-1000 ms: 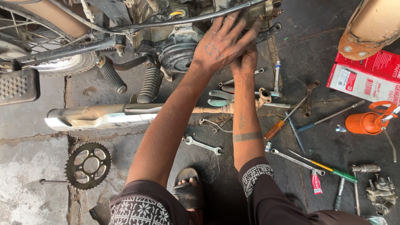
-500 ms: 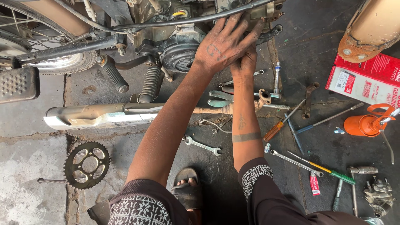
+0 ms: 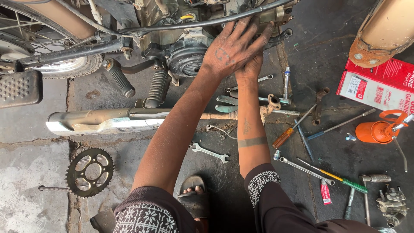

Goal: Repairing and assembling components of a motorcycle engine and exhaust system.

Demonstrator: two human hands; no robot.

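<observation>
Both hands at the motorcycle engine

The left hand (image 3: 235, 47) lies flat and open, fingers spread, pressed on the engine casing (image 3: 185, 56) of the motorcycle at the top of the view. The right hand (image 3: 250, 69) sits directly beneath it, mostly covered — whether it grips anything cannot be told. Both are grease-stained. On the concrete floor (image 3: 26, 129) below lie a chrome exhaust pipe (image 3: 103, 121), a sprocket (image 3: 89, 171) and a spanner (image 3: 210, 152), all apart from the hands. To the right, well clear — an orange-handled screwdriver (image 3: 284, 137), an orange oil can (image 3: 375, 131) and a red carton (image 3: 379, 84). A sandalled foot (image 3: 194, 196) rests between the knees
</observation>
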